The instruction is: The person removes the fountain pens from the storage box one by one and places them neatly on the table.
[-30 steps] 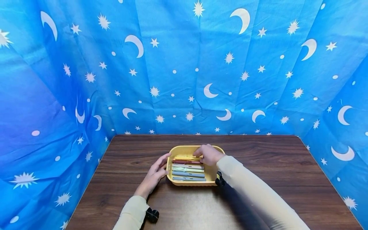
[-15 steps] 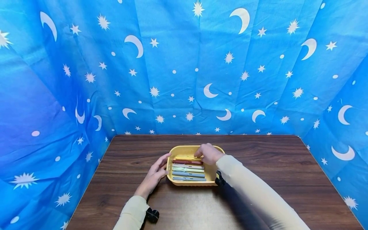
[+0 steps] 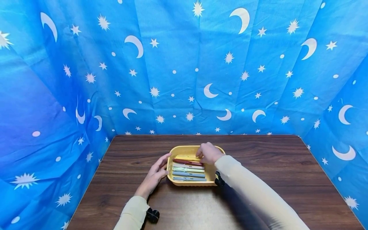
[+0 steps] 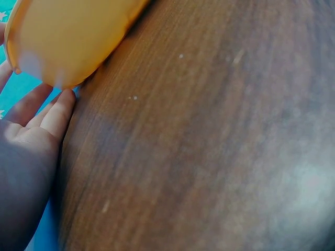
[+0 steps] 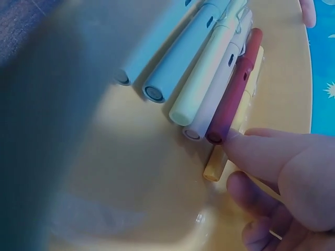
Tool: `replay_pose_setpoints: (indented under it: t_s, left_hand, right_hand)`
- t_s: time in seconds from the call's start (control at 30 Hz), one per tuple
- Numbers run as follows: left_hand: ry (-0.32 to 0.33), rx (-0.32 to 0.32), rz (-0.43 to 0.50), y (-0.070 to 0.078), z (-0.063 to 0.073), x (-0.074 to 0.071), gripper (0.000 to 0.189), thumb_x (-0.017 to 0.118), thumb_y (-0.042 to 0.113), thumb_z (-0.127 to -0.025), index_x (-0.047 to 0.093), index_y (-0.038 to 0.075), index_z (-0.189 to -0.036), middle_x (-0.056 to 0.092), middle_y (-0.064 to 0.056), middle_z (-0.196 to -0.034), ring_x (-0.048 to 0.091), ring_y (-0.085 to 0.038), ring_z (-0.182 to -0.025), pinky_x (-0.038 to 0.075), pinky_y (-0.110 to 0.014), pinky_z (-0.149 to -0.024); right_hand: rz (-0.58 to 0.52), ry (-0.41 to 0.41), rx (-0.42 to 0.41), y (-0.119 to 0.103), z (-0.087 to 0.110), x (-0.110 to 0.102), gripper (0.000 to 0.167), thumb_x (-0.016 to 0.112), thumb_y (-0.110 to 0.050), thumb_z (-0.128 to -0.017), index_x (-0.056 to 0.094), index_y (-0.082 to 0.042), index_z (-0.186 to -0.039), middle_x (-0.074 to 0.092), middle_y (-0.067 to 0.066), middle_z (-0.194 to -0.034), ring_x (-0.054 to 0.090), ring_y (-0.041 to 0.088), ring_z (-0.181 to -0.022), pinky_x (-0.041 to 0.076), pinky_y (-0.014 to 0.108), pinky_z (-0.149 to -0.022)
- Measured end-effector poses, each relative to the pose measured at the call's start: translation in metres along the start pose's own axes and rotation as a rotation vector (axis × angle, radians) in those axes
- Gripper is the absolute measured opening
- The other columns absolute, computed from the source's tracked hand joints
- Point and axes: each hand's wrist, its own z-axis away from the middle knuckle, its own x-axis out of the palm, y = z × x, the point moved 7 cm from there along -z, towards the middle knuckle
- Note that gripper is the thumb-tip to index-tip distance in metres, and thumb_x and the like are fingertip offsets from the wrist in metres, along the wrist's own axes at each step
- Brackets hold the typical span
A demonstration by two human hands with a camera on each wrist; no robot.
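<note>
A yellow tray (image 3: 192, 183) on the table holds several capped pens lying side by side. Nearest the front are blue-grey pens (image 3: 188, 174); behind them come a pale green pen (image 3: 188, 170), a pale lilac pen (image 5: 217, 86), a dark red pen (image 3: 187, 161) and a yellow pen (image 5: 213, 167). My left hand (image 3: 153, 174) rests its extended fingers against the tray's left end. Reaching inside at the back right, my right hand (image 3: 210, 153) touches the end of the red pen with its thumb (image 5: 261, 151). Its other fingers bend loosely below, apart from the thumb.
The tray stands on a dark wood-grain table (image 3: 267, 166), towards the back. Blue cloth (image 3: 184, 64) printed with moons and stars hangs behind the table and at both sides.
The red pen has turned slightly, its right end now nearer the pale pens. My right hand's fingertips have shifted a little to the right. My left hand stays in place.
</note>
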Motion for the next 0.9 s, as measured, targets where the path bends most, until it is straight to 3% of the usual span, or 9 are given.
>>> replay_pose_setpoints:
  t_s: [0.4,0.9]
  left_hand:
    - [0.007,0.004,-0.007,-0.0013,-0.0003,-0.0007,0.074,0.052,-0.005,-0.094,0.036,0.013,-0.163,0.029,-0.020,-0.169,0.032,-0.040,-0.155,0.048,-0.024,-0.107]
    - [-0.001,0.000,0.020,-0.0005,0.0009,-0.0002,0.074,0.051,-0.004,-0.093,0.037,0.016,-0.163,0.030,-0.019,-0.169,0.032,-0.038,-0.155,0.048,-0.029,-0.109]
  right_hand:
    - [0.137,0.031,0.037,-0.0005,-0.0015,0.0006,0.023,0.086,-0.005,-0.084,0.084,-0.010,-0.107,0.080,0.003,-0.097,0.074,0.016,-0.092,0.063,0.036,-0.085]
    - [0.144,0.036,0.039,-0.0010,0.0026,0.0013,0.032,0.078,0.004,-0.088,0.083,-0.014,-0.114,0.079,0.002,-0.105,0.073,0.017,-0.093,0.063,0.035,-0.081]
